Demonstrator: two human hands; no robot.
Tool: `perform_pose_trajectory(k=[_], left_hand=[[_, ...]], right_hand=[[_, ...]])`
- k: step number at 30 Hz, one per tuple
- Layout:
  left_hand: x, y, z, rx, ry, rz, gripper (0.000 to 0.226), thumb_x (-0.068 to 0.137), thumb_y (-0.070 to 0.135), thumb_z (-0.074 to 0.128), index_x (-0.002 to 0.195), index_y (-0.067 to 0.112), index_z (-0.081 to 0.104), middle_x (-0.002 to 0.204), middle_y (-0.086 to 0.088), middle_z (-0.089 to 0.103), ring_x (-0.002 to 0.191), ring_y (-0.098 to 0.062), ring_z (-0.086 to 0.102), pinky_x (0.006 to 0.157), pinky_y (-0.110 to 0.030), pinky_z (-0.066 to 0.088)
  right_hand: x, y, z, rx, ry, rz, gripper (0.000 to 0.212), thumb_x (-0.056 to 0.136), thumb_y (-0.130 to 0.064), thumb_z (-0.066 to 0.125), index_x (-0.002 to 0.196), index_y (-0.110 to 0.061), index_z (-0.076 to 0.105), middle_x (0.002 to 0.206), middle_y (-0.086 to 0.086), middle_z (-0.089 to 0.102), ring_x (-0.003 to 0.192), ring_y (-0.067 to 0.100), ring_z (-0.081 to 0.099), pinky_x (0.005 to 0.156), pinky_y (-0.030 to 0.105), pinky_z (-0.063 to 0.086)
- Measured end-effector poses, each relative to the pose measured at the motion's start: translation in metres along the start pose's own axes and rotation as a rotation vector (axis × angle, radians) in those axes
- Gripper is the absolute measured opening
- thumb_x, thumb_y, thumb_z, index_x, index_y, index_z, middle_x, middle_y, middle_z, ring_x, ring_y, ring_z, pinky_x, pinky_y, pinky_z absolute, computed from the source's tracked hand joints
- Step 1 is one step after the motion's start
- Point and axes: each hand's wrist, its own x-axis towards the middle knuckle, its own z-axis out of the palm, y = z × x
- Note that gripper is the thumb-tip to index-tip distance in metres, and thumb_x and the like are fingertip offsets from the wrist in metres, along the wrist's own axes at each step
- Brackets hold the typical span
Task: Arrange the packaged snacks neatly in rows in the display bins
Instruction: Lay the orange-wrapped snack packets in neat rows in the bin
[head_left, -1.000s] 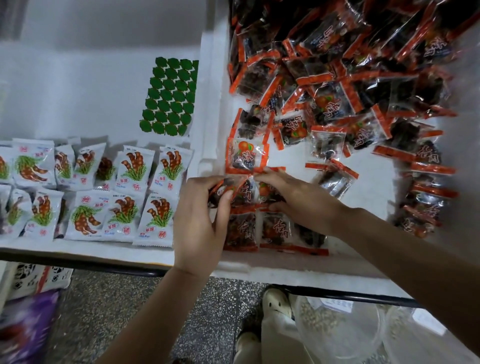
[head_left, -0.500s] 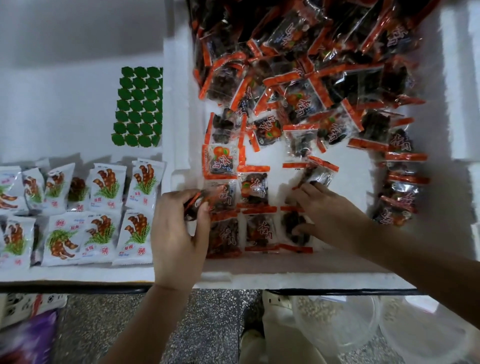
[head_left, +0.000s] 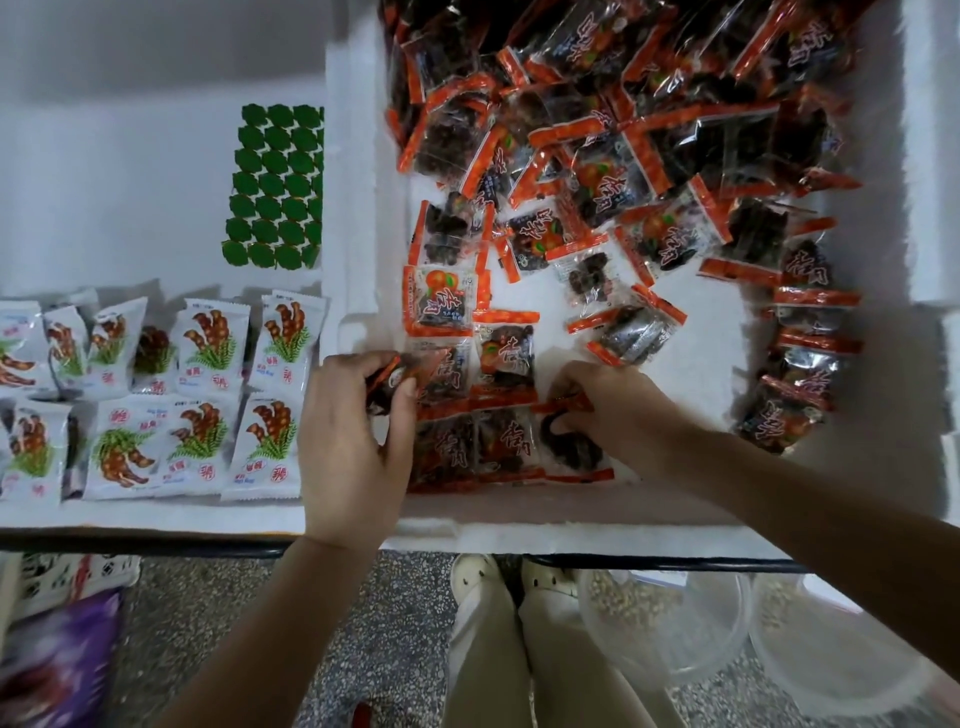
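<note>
The bins (head_left: 930, 156) look like white foam, matt and finely grainy. The red-edged packets (head_left: 639, 171) in the right one are glossy, crinkled clear plastic film. The white packets (head_left: 210, 345) on the left are smoother printed film. Near, the floor (head_left: 395, 623) is speckled stone and the tubs (head_left: 670, 644) are cloudy clear plastic.

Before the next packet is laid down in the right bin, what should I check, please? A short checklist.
1. Grip of left hand on a packet: ok.
2. Is right hand free: not ok, it pinches the third front-row packet.
3. Is front row side by side: ok.
4. Slot beside second row free: cannot tell, the right hand covers it.
5. Held packet's printed face up: cannot tell.
</note>
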Motion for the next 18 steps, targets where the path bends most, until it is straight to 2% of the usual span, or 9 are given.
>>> perform_pose_trajectory(k=[3,5,7,9,11,14,16,18], left_hand=[[-0.002,0.004,-0.002,-0.091,-0.072,-0.041,0.02,0.092,0.025,0.049,0.107,0.012,0.053,0.096,0.005,0.051,0.088,-0.008,0.046,0.076,-0.02,0.036],[0.0,0.012,-0.003,-0.157,-0.133,-0.031,0.024,0.092,0.026,0.05,0.108,0.009,0.057,0.099,0.003,0.057,0.09,-0.008,0.053,0.079,-0.015,0.04],[0.005,0.024,-0.001,-0.24,-0.194,-0.046,0.025,0.091,0.028,0.054,0.109,0.013,0.06,0.1,0.005,0.061,0.092,-0.006,0.057,0.082,-0.012,0.043],[0.015,0.039,0.005,-0.354,-0.261,-0.133,0.018,0.088,0.032,0.059,0.105,0.025,0.06,0.097,0.01,0.064,0.092,-0.008,0.061,0.081,-0.021,0.047],[0.026,0.049,0.013,-0.412,-0.343,-0.227,0.012,0.088,0.029,0.063,0.097,0.035,0.058,0.09,0.015,0.065,0.086,-0.003,0.06,0.076,-0.017,0.045],[0.042,0.052,0.031,-0.422,-0.511,-0.294,0.011,0.089,0.022,0.063,0.1,0.023,0.062,0.087,0.013,0.065,0.079,0.005,0.058,0.069,-0.007,0.04],[0.052,0.051,0.044,-0.397,-0.593,-0.276,0.012,0.088,0.02,0.065,0.099,0.016,0.063,0.084,0.016,0.063,0.075,0.013,0.056,0.067,-0.004,0.039],[0.059,0.051,0.055,-0.357,-0.66,-0.228,0.011,0.086,0.016,0.066,0.097,0.015,0.062,0.081,0.018,0.06,0.071,0.017,0.054,0.065,-0.002,0.037]], right_hand=[[-0.009,0.002,-0.006,-0.245,0.033,-0.077,0.028,0.091,-0.031,0.057,0.117,-0.028,0.047,0.118,-0.004,0.05,0.107,0.018,0.052,0.082,0.031,0.044],[-0.016,0.003,-0.012,-0.332,0.117,-0.16,0.041,0.09,-0.036,0.058,0.127,-0.028,0.042,0.129,-0.005,0.04,0.119,0.016,0.041,0.09,0.03,0.039],[-0.019,0.009,-0.02,-0.313,0.281,-0.188,0.053,0.086,-0.039,0.061,0.132,-0.02,0.044,0.131,0.003,0.042,0.122,0.023,0.038,0.099,0.035,0.034],[-0.014,0.021,-0.028,-0.368,0.371,-0.132,0.061,0.082,-0.04,0.066,0.134,-0.016,0.044,0.131,0.012,0.045,0.12,0.032,0.041,0.099,0.044,0.036],[-0.01,0.035,-0.034,-0.425,0.323,-0.109,0.067,0.079,-0.041,0.069,0.137,-0.021,0.044,0.136,0.014,0.043,0.121,0.037,0.042,0.097,0.05,0.039],[-0.007,0.045,-0.04,-0.493,0.213,-0.144,0.065,0.08,-0.046,0.066,0.137,-0.028,0.042,0.146,0.009,0.033,0.127,0.033,0.035,0.099,0.048,0.038],[-0.006,0.047,-0.044,-0.49,0.2,-0.145,0.062,0.086,-0.043,0.06,0.14,-0.026,0.035,0.148,0.007,0.027,0.129,0.031,0.03,0.099,0.044,0.039],[-0.006,0.047,-0.045,-0.444,0.212,-0.143,0.061,0.088,-0.031,0.058,0.141,-0.017,0.031,0.147,0.011,0.026,0.129,0.031,0.03,0.097,0.041,0.041]])
